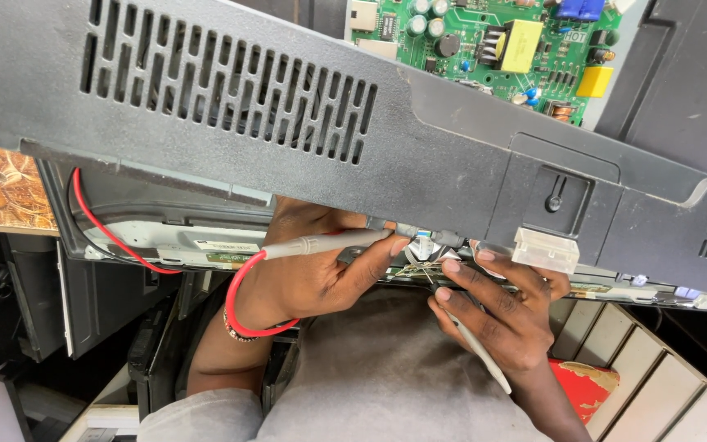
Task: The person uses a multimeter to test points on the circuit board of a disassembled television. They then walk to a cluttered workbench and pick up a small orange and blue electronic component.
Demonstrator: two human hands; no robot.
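While grey back cover (419, 155) of flat screen set sits lifted clear, green circuit board (501, 49) exposed above: opening-up done, probing in hand. Left hand (312, 270) closed round grey probe (329, 243) with red lead (243, 303), tip at connector strip (419, 250) under cover edge. Right hand (501, 315) pinches second, pale probe (476, 344) just beside. Both tips at contacts, touch unclear; cover not refitted.

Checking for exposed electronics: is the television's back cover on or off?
Partly off: the grey back cover is lifted, leaving the green circuit board bare.
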